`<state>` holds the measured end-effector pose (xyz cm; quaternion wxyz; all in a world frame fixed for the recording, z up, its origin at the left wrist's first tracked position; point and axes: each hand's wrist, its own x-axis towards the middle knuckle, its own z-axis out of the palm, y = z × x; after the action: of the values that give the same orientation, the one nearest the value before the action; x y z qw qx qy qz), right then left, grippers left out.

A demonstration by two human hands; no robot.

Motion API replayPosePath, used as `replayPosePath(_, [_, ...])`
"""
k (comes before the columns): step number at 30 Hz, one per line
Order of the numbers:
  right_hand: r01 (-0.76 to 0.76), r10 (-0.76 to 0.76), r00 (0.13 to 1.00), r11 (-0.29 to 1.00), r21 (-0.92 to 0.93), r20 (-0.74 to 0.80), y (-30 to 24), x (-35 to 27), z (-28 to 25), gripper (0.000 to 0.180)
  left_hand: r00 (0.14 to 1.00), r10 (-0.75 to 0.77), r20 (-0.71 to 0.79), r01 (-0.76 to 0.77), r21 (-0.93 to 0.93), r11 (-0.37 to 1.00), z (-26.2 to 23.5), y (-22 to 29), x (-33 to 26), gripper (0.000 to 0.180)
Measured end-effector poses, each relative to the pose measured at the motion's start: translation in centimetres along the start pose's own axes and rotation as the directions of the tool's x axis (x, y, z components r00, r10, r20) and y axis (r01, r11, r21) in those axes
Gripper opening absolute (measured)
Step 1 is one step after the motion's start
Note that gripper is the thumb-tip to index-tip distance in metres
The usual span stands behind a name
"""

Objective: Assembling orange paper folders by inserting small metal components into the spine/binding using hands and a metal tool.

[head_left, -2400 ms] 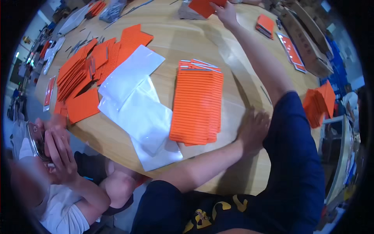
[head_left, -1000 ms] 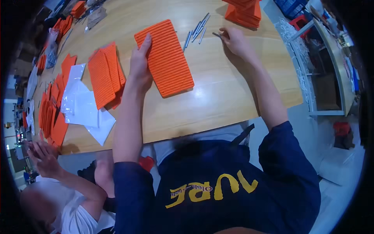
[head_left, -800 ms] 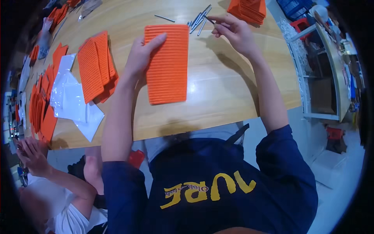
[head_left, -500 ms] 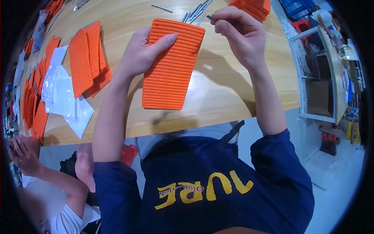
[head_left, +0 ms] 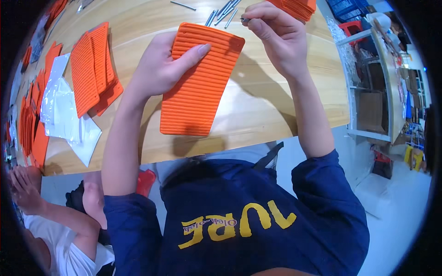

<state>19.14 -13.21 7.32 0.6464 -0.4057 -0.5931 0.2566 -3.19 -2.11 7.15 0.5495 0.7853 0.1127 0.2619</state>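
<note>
My left hand [head_left: 161, 66] grips an orange ribbed panel [head_left: 200, 87] by its left edge, thumb on the ribbed face. The panel is held over the wooden table and tapers toward its lower end. Close to the panel's upper right corner, my right hand [head_left: 281, 41] pinches a small metal piece [head_left: 244, 20] between thumb and fingers. Only its dark tip shows; the fingers cover the remainder. Behind the panel, several thin metal rods [head_left: 225, 11] lie in a loose bunch, with one separate rod [head_left: 183, 5] to their left.
Orange ribbed panels [head_left: 90, 69] lie stacked at left, beside white plastic sheets [head_left: 69, 106]. Another orange stack [head_left: 297, 8] sits at the far right of the table [head_left: 262, 110]. A metal-framed shelf [head_left: 370, 92] stands right. At lower left, a co-worker's hands [head_left: 25, 184] are close to the table edge.
The panel's lower end has swung slightly left and nearer to me, tilting it a little more. My right hand still pinches the metal piece. The whole view has shifted a bit.
</note>
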Motion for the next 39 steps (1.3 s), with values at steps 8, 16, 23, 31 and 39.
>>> replayPosePath(8, [-0.461, 0.463, 0.886, 0.879, -0.12, -0.016, -1.2, 0.0, 1.4, 0.015, 0.997, -0.081, 0.019, 0.081, -0.022, 0.996, 0.3, -0.5, 0.1, 0.023])
replayPosePath(16, [-0.357, 0.356, 0.934, 0.933, -0.044, -0.032, -0.5, 0.2, 0.4, 0.017, 0.99, -0.14, 0.022, 0.141, -0.068, 0.988, 0.6, -1.3, 0.1, 0.025])
replayPosePath(23, [-0.356, 0.377, 0.916, 0.921, 0.155, -0.135, 1.9, 0.0, -2.0, 0.015, 0.984, -0.175, -0.005, 0.174, -0.112, 0.978, 1.0, -1.8, 0.1, 0.026])
replayPosePath(31, [-0.229, 0.352, 0.918, 0.846, 0.482, -0.183, -0.3, 0.2, 0.4, 0.012, 0.991, -0.134, -0.001, 0.134, -0.068, 0.989, 1.1, -1.0, -0.1, 0.027])
replayPosePath(39, [-0.257, 0.395, 0.903, 0.812, 0.524, -0.17, 0.5, 0.2, 1.0, 0.014, 0.996, -0.091, -0.002, 0.09, -0.05, 0.995, 0.9, -1.1, -0.3, 0.028])
